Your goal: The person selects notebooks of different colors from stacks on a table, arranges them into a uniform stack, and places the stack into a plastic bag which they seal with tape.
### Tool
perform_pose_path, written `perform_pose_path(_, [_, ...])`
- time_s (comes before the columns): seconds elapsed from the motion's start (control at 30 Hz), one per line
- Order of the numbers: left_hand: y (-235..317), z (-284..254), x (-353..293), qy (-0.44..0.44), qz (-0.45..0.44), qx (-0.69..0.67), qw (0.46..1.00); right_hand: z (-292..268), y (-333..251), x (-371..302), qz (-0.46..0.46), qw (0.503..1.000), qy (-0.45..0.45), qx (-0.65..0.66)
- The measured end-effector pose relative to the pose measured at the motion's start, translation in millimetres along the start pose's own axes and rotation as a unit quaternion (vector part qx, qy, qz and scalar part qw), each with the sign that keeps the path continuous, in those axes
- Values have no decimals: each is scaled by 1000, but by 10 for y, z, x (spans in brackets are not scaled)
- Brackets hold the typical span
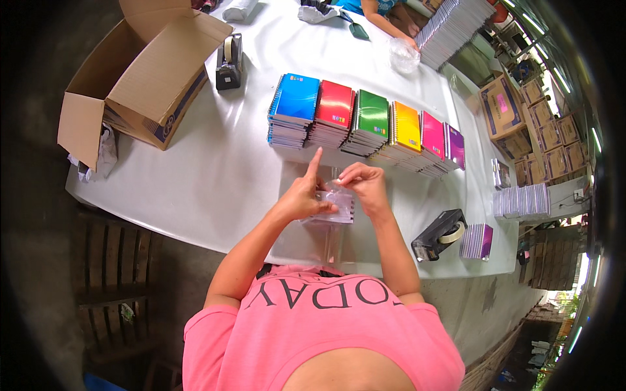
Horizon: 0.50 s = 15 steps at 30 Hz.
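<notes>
A small spiral notebook (334,213) with a pale face and dark coils along its right edge lies in a clear plastic wrapper in front of me. My left hand (305,197) grips it from the left, thumb across its face and index finger stretched out away from me. At the upper right of the notebook, my right hand (366,185) pinches the clear plastic wrapper (336,190) between thumb and fingertips. Beyond my hands stand stacks of spiral notebooks in a row: blue (297,98), red (335,104), green (372,114), yellow (405,127), pink (432,133) and purple (455,144).
An open cardboard box (140,81) stands at the left, near a tape dispenser (229,65). Another tape dispenser (438,236) and a purple notebook stack (476,242) are at the right. Across the white table (195,176), a co-worker's hand (407,40) touches clear plastic (403,57).
</notes>
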<state>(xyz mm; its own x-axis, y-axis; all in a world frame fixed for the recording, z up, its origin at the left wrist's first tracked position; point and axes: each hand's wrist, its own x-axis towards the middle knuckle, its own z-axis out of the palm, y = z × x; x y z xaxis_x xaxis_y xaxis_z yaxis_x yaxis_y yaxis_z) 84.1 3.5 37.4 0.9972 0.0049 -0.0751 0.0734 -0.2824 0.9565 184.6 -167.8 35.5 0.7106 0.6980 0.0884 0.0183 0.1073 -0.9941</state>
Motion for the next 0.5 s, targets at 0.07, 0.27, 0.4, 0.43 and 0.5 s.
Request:
perform_pose_path(0.07, [1,6,-7,-3,13,7,1000,38,-161,-44,-10,994,68,79])
perform_pose_path(0.27, [-152,49,44,37,-15,3,999,86,-310,-377,118,986,53,-110])
perform_pose_path(0.4, [91,28,83,14,-49,94,994,123,-83,-379,176,976,52,-116])
perform_pose_path(0.43, [59,37,96,30,-11,143,989,120,-79,-350,170,977,47,-117])
perform_pose_path(0.5, [-4,14,142,20,0,125,992,109,-80,-309,158,979,43,-120])
